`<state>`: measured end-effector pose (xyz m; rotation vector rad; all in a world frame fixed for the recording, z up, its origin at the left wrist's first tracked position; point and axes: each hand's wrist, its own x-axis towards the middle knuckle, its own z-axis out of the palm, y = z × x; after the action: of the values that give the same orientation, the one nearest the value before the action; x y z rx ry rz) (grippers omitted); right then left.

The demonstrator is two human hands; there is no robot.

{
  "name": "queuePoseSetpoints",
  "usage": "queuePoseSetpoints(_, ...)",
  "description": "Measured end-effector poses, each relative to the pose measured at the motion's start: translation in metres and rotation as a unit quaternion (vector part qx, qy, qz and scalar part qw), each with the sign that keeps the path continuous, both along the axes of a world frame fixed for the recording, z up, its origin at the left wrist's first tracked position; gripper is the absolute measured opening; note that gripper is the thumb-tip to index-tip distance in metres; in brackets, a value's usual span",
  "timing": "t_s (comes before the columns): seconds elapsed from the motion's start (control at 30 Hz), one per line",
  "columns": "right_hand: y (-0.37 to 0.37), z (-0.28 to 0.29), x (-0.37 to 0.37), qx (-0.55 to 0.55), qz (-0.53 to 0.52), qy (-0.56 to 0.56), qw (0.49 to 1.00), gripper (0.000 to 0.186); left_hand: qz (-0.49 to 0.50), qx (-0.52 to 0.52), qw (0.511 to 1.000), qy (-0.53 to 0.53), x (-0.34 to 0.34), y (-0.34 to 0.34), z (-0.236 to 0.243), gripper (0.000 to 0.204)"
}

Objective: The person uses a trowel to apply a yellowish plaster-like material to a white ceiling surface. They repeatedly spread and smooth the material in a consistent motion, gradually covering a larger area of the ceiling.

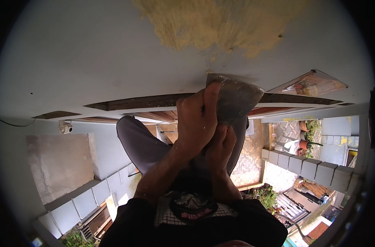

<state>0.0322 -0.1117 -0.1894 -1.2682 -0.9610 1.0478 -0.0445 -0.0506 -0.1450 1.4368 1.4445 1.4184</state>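
Note:
A flat grey metal scraper (240,101) is held up close to the pale wall (101,53), its far edge at or very near the surface. My left hand (195,119) is closed on the scraper's left side, thumb lying along the blade. Just below, my right hand (221,148) has its fingers closed at the scraper's lower end; any handle there is hidden by the hands. Beyond the blade, a rough yellowish patch (208,24) covers part of the wall, with small yellow specks trailing toward the scraper.
A slotted opening (142,101) runs along the wall below the hands. A clear plastic sleeve (311,83) is fixed at the right. My bent knee (140,142) is close to the wall. A white camera (65,127) hangs at left; potted plants (305,144) stand lower down at right.

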Motion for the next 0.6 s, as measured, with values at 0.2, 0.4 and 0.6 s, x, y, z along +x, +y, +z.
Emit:
queuePoseSetpoints(0.2, -0.002, 0.003, -0.003, 0.067, -0.032, -0.117, 0.990, 0.031, 0.035, 0.027, 0.999, -0.028, 0.009, -0.002, 0.019, 0.038)
queuePoseSetpoints(0.4, 0.002, -0.002, 0.001, 0.037, 0.019, -0.002, 0.999, 0.029, 0.028, 0.042, 0.999, 0.006, 0.006, -0.001, -0.008, 0.039)
queuePoseSetpoints(0.6, 0.012, 0.005, 0.003, 0.027, 0.043, 0.033, 0.998, 0.029, 0.038, 0.028, 0.999, 0.023, 0.006, 0.007, 0.006, 0.043)
